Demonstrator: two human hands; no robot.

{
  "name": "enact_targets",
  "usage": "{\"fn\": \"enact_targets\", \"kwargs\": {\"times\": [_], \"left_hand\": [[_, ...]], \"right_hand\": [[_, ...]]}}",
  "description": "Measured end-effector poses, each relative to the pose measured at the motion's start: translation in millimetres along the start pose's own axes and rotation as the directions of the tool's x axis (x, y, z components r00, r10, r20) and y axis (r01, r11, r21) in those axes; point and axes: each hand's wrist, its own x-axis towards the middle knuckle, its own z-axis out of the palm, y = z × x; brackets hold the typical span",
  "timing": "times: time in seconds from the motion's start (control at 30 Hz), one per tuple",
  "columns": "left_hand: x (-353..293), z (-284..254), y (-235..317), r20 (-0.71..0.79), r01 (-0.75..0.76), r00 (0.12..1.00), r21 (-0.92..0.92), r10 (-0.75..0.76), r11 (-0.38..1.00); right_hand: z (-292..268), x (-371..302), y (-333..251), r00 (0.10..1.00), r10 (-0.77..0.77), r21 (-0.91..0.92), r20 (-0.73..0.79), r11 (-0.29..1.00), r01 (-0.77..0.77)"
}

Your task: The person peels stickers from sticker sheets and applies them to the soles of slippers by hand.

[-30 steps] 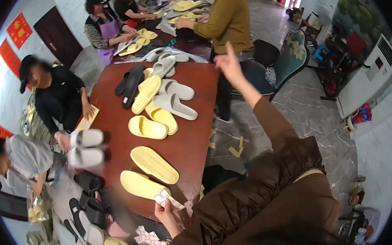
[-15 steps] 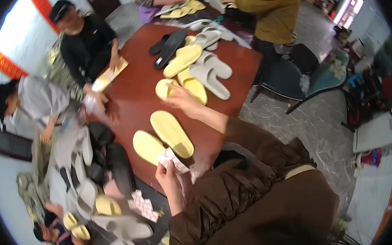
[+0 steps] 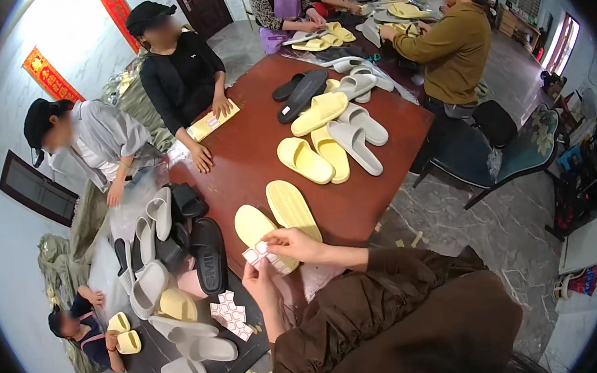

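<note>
A: Which way do the slippers near the hands lie?

B: Pair of pale yellow foam slide slippers [image 3: 278,219], soles up, side by side at the near edge of the reddish-brown wooden table [image 3: 254,155]. Long axes run from the wearer toward the far left, roughly parallel.

A: Hands?

B: Both meet on a small white-and-pink paper sticker sheet [image 3: 256,253], right over the near end of the left slipper. Left hand [image 3: 260,282] comes up from below, fingers curled, pinching the sheet's lower edge. Right hand [image 3: 290,244] reaches in from the right, thumb and forefinger closed on the top edge. Hands nearly touching.

A: Around them?

B: More sticker sheets, loose white-pink pile [image 3: 228,315], on the dark low surface to the left. Beside it a heap of grey, black and yellow slippers [image 3: 171,259]. Mid-table, another cluster of yellow and grey slippers [image 3: 333,135]. Other people sit round the table.
</note>
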Motion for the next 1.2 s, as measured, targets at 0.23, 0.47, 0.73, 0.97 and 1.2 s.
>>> {"fn": "enact_targets", "kwargs": {"times": [0.23,0.47,0.73,0.97,1.2], "left_hand": [[-9,26,1,0.092,0.185,0.980,-0.125,-0.174,0.975],[17,17,37,0.120,0.085,0.991,-0.204,-0.062,0.975],[11,19,30,0.060,0.112,0.993,-0.200,-0.102,0.973],[-6,-7,4,0.005,0.045,0.999,0.100,-0.045,0.994],[-12,-14,0,0.084,-0.028,0.996,0.298,0.003,0.954]], "right_hand": [[-20,-7,-9,0.996,0.068,0.206,-0.060,0.977,-0.054],[-16,17,-53,0.999,-0.023,0.225,-0.034,0.974,0.031],[-10,15,-35,0.935,-0.342,-0.304,-0.096,0.904,0.300],[7,-6,-29,0.986,-0.165,-0.283,0.005,0.946,0.160],[-4,-9,-10,0.985,-0.142,-0.221,0.094,0.962,0.160]]}}
